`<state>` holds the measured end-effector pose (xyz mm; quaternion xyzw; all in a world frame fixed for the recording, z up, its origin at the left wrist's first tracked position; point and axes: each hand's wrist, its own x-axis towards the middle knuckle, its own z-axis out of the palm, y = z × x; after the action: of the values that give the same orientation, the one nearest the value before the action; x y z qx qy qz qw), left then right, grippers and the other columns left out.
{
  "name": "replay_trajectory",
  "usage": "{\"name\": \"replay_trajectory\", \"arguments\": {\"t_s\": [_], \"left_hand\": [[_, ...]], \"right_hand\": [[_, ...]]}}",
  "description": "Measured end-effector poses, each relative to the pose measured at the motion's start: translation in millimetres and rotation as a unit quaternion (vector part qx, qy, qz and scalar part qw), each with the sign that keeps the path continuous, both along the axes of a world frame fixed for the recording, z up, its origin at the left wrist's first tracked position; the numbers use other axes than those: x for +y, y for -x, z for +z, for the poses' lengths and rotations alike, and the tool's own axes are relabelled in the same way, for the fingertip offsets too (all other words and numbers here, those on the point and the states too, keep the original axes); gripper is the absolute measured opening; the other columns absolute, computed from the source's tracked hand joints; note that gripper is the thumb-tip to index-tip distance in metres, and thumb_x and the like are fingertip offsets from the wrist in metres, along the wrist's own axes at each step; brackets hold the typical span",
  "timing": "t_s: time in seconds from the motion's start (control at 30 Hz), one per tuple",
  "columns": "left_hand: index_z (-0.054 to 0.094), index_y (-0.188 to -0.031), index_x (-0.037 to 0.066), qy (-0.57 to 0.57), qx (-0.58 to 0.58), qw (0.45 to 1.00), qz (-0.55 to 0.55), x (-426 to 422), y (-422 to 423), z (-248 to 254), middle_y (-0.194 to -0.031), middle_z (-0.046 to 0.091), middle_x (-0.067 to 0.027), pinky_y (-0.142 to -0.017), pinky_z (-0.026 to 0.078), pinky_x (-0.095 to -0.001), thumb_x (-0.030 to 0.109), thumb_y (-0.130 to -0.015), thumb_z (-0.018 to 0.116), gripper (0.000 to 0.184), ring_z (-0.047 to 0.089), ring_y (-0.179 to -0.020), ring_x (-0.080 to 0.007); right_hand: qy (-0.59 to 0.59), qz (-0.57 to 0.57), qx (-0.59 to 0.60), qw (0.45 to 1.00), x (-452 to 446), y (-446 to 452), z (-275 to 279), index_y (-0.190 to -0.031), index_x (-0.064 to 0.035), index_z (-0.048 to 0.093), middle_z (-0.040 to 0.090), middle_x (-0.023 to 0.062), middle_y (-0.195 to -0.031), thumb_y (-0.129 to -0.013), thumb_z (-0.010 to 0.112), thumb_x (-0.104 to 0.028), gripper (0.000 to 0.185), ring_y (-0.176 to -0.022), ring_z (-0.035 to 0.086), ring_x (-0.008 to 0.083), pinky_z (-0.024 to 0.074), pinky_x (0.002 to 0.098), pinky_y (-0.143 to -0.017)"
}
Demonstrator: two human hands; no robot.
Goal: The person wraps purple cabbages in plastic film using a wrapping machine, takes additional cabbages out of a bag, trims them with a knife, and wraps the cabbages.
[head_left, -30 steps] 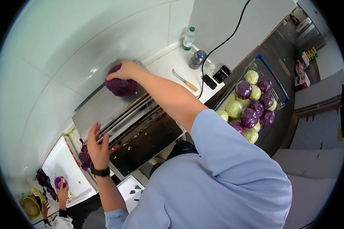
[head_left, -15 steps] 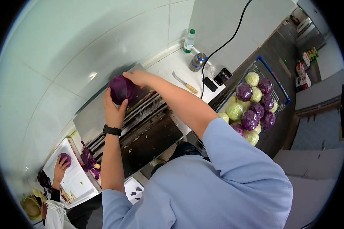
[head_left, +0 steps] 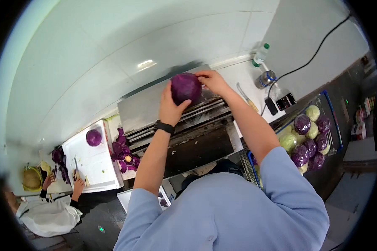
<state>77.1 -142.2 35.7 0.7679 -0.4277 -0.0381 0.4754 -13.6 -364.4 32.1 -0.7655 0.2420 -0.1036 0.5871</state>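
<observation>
1. On your left wrist sits a dark wristband (head_left: pixel 165 126), closest to you on that arm.
2. Your left hand (head_left: pixel 170 108) has its grip spread wide, thumb and fingers curved round the near left side of the red cabbage (head_left: pixel 186 88).
3. Your right hand (head_left: pixel 213 82) has its grip partly closed, fingertips at the cabbage's right edge; you cannot tell whether it holds or only touches it.
4. The cabbage is between your hands, over the metal plate (head_left: pixel 140 106); whether it rests there cannot be told.
5. To your left, loose purple leaves (head_left: pixel 120 151) lie beside a white tray (head_left: pixel 99 161), which holds another red cabbage (head_left: pixel 94 137).
6. To your right, the table (head_left: pixel 234 74) carries a knife (head_left: pixel 251 103), a phone (head_left: pixel 285 101), a flask (head_left: pixel 265 79) and a bottle (head_left: pixel 260 55).
7. Beyond its end, a blue-edged cart (head_left: pixel 333 119) holds purple and green cabbages (head_left: pixel 302 124).
8. Far left, a co-worker's hand (head_left: pixel 78 185) is at the tray's edge.
</observation>
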Motion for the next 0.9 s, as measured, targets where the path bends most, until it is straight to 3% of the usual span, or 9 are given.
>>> {"name": "replay_trajectory", "arguments": {"t_s": [0.07, 0.23, 0.33, 0.47, 0.53, 0.67, 0.73, 0.83, 0.9], "left_hand": [[0.030, -0.154, 0.005, -0.014, 0.012, 1.000, 0.003, 2, 0, 2, -0.141, 0.048, -0.0245, -0.107, 0.044, -0.0449, 0.027, -0.075, 0.086, 0.099, 0.052, -0.127, -0.0403], [0.030, -0.154, 0.006, 0.021, 0.066, 0.998, 0.012, 6, -2, -1, -0.145, 0.043, -0.0262, -0.109, 0.042, -0.0466, 0.028, -0.080, 0.082, 0.094, 0.048, -0.131, -0.0423], [0.031, -0.153, 0.004, 0.020, -0.114, 0.992, 0.050, 10, -8, -5, -0.149, 0.039, -0.0275, -0.111, 0.039, -0.0480, 0.029, -0.082, 0.080, 0.091, 0.044, -0.135, -0.0445], [0.033, -0.152, 0.003, -0.004, -0.066, 0.995, 0.071, 13, -8, 0, -0.154, 0.033, -0.0306, -0.113, 0.037, -0.0489, 0.029, -0.081, 0.081, 0.089, 0.039, -0.138, -0.0479], [0.034, -0.152, 0.003, 0.017, -0.049, 0.997, 0.065, 15, -20, -2, -0.155, 0.031, -0.0319, -0.113, 0.036, -0.0487, 0.029, -0.081, 0.081, 0.089, 0.038, -0.138, -0.0490], [0.030, -0.153, 0.000, -0.045, -0.053, 0.997, 0.045, 18, -23, 5, -0.155, 0.031, -0.0304, -0.114, 0.036, -0.0478, 0.030, -0.083, 0.080, 0.092, 0.039, -0.139, -0.0464], [0.025, -0.155, -0.001, -0.082, -0.026, 0.994, 0.069, 14, -15, 8, -0.154, 0.033, -0.0270, -0.114, 0.037, -0.0459, 0.029, -0.088, 0.077, 0.090, 0.041, -0.139, -0.0423], [0.022, -0.157, -0.002, 0.026, 0.019, 0.997, 0.073, 9, -25, -19, -0.155, 0.033, -0.0247, -0.113, 0.039, -0.0440, 0.029, -0.092, 0.073, 0.088, 0.041, -0.139, -0.0380], [0.022, -0.156, -0.002, 0.082, 0.104, 0.990, 0.051, 6, -33, -33, -0.155, 0.033, -0.0255, -0.114, 0.036, -0.0446, 0.030, -0.094, 0.070, 0.085, 0.040, -0.139, -0.0395]], "right_hand": [[-0.004, -0.009, 0.017, 1.000, 4, 5, 11, -0.128, -0.0074, 0.067, 0.071, 0.0051, -0.115, -0.100, 0.058, -0.014, 0.030, -0.100, 0.066, 0.0146, 0.0546, 0.0310, -0.082], [-0.033, 0.001, -0.070, 0.997, 12, 8, 6, -0.126, -0.0069, 0.068, 0.071, 0.0070, -0.115, -0.096, 0.063, -0.008, 0.031, -0.101, 0.065, 0.0161, 0.0538, 0.0324, -0.084], [-0.009, 0.018, -0.098, 0.995, 22, 5, 8, -0.124, -0.0066, 0.069, 0.071, 0.0073, -0.114, -0.093, 0.065, -0.004, 0.032, -0.098, 0.065, 0.0174, 0.0535, 0.0330, -0.085], [0.012, 0.064, -0.090, 0.994, 45, -3, 17, -0.123, -0.0052, 0.068, 0.072, 0.0077, -0.112, -0.092, 0.064, -0.002, 0.031, -0.091, 0.064, 0.0193, 0.0529, 0.0334, -0.085], [0.040, 0.035, -0.102, 0.993, 56, -8, 23, -0.123, -0.0051, 0.068, 0.070, 0.0098, -0.115, -0.093, 0.062, -0.001, 0.031, -0.090, 0.064, 0.0214, 0.0531, 0.0346, -0.083], [0.161, -0.008, -0.162, 0.973, 59, -22, 18, -0.125, -0.0066, 0.067, 0.063, 0.0132, -0.119, -0.095, 0.057, 0.000, 0.032, -0.095, 0.064, 0.0265, 0.0531, 0.0371, -0.084], [0.190, 0.003, -0.147, 0.971, 57, -23, 20, -0.125, -0.0074, 0.067, 0.063, 0.0119, -0.117, -0.095, 0.056, 0.001, 0.033, -0.093, 0.062, 0.0242, 0.0518, 0.0345, -0.084], [0.198, 0.015, -0.094, 0.976, 57, -20, 31, -0.127, -0.0091, 0.067, 0.062, 0.0111, -0.117, -0.095, 0.055, 0.001, 0.036, -0.093, 0.061, 0.0239, 0.0513, 0.0340, -0.084], [0.184, 0.021, -0.064, 0.981, 56, -18, 35, -0.129, -0.0103, 0.066, 0.061, 0.0119, -0.121, -0.096, 0.056, -0.001, 0.036, -0.097, 0.062, 0.0272, 0.0518, 0.0359, -0.086]]}}
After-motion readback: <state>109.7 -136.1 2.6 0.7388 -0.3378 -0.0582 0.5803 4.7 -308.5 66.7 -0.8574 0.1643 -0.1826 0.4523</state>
